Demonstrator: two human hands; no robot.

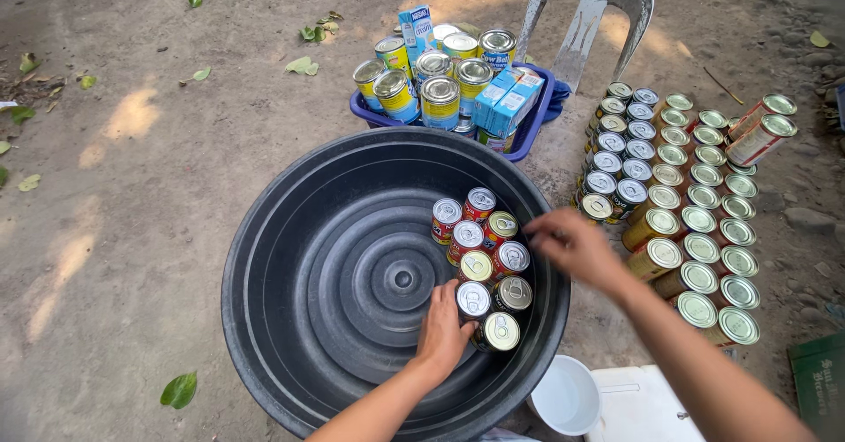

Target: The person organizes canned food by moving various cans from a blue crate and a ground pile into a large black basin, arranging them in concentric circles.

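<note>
A large black round basin [290, 275] sits on the dirt ground. Inside it, along the right wall, several small cans [480, 248] stand upright in two rows. My left hand [440, 332] rests flat against a silver-topped can [473, 299] at the near end of the rows. My right hand [572, 244] hovers blurred over the basin's right rim, fingers apart, holding nothing that I can see. Just right of the basin, many more cans [695, 222] stand in rows on the ground.
A blue tray [537, 125] behind the basin holds yellow-labelled tins and blue cartons. A grey plastic chair [590, 11] stands behind it. A white bowl [565, 396] and white box [638, 402] lie near me. A green crate [819, 380] is at the right edge.
</note>
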